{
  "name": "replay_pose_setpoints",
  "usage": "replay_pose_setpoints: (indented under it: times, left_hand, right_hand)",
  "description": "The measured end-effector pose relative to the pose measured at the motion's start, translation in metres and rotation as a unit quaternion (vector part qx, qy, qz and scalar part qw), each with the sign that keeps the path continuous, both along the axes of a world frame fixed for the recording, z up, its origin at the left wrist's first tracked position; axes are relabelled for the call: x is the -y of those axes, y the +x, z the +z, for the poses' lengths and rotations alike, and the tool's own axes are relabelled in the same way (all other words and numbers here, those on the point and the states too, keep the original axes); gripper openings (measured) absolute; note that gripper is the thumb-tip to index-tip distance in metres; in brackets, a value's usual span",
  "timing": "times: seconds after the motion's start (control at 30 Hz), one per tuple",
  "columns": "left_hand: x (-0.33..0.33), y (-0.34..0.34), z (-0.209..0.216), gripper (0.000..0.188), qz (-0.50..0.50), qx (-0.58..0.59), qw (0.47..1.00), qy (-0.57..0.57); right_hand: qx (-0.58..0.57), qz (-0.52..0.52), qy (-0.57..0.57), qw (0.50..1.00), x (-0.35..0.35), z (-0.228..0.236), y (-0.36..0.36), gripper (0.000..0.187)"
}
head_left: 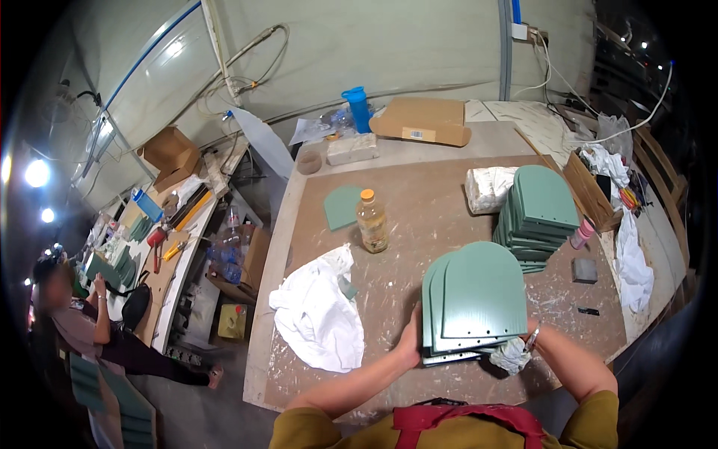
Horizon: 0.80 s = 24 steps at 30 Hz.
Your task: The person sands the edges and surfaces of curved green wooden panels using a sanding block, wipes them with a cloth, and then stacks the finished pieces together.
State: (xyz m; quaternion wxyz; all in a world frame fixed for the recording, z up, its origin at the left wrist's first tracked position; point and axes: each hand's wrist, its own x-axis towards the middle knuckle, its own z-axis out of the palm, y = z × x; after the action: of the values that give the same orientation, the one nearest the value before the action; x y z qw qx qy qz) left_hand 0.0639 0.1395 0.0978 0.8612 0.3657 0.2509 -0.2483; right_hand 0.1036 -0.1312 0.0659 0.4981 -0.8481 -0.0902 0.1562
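In front of me is a small stack of green panels (485,292), each with one rounded end and small holes along the straight edge. My left hand (410,340) grips the stack at its left side, the fingers partly hidden behind it. At the lower right corner my right hand (532,334) is closed around a crumpled white rag (511,356), against the panels; most of its fingers are hidden. Beyond, to the right, rises a taller pile of similar green panels (542,202). One loose green panel (342,207) lies flat at the left.
A bottle with an orange cap (372,222) stands mid-table, near a white cloth (321,314). A wrapped white bundle (489,188) touches the tall pile. At the back are a cardboard box (421,120) and blue bottle (358,108). Another person (82,318) works at the left bench.
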Motion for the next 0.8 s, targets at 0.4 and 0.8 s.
replay_pose_setpoints:
  times: [0.4,0.8]
  left_hand:
    - [0.029,-0.077,-0.083,0.075,0.039,0.084,0.994,0.051]
    - [-0.05,-0.161,0.213,0.039,-0.075,0.653,0.749,0.08]
  right_hand:
    - [0.019,-0.108,0.06,0.992,0.041,-0.024,-0.083,0.025]
    - [0.175,-0.185,0.0,0.967,0.145,-0.061,0.0,0.023]
